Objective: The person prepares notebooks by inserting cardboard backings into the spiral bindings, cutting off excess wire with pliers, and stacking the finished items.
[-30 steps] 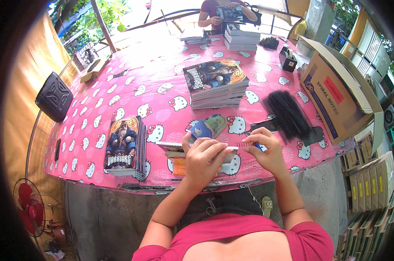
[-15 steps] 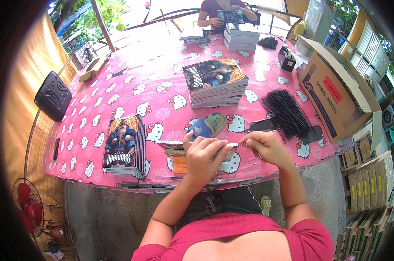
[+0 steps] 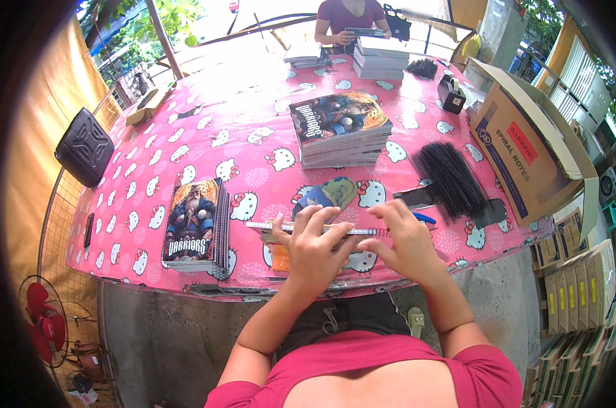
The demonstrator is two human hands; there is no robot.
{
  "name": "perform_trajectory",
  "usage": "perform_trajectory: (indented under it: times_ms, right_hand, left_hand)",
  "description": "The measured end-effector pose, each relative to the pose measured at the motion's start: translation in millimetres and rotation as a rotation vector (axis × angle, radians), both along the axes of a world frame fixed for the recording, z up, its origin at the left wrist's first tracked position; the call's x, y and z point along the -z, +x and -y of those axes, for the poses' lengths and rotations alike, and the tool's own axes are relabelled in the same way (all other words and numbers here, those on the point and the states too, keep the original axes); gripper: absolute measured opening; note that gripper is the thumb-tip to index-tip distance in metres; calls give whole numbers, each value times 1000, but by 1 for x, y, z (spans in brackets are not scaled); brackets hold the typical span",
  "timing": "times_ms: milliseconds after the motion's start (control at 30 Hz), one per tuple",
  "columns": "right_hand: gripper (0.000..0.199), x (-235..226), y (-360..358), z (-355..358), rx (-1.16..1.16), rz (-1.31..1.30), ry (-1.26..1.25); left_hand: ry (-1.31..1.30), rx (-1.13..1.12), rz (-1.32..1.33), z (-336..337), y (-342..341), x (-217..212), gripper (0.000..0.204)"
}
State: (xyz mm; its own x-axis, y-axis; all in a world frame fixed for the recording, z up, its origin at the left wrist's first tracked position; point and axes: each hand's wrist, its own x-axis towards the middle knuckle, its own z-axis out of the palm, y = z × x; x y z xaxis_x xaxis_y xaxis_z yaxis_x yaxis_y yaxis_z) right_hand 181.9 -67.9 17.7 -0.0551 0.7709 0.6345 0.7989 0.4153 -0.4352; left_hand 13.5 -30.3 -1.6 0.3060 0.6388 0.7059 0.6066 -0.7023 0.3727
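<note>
My left hand (image 3: 316, 239) grips a spiral notebook (image 3: 264, 225), held edge-on just above the near side of the table. A thin coil (image 3: 384, 232) pokes out at the notebook's right end. Around that coil end, my right hand (image 3: 408, 241) has its thumb and fingers apart. An orange and yellow item (image 3: 278, 258) shows below the notebook, mostly hidden. Just beyond the notebook lies a blue and olive patterned object (image 3: 331, 196), its kind unclear. A blue curved handle-like piece (image 3: 425, 217) shows beside my right fingers.
Illustrated notebooks form a stack (image 3: 342, 129) mid-table and a lower pile (image 3: 196, 224) at left. Black spiral coils (image 3: 450, 180) lie at right, beside an open carton (image 3: 525, 146). A tape dispenser (image 3: 451, 94) stands farther back. Across the pink-covered table (image 3: 253, 177), a person (image 3: 350, 20) holds a booklet.
My right fingers have spread from a pinch at the coil end. The blue handle-like piece has come into sight beside them. Across the table, the person's booklet has tilted flatter.
</note>
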Motion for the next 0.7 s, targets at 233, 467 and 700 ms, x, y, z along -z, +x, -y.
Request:
perform_trajectory:
  times_ms: [233,467,700]
  right_hand:
    - [22,-23,31,-54,-454,-126,-801]
    - [36,83,30,-152,-328,520,-419]
    - [28,83,64,-97,-384,-452,-198]
  left_hand:
    - [-44,48,-5,3,-12,11,20]
    - [-27,1,56,-4,-5,5,32]
    - [-22,59,62,-8,-8,9,25]
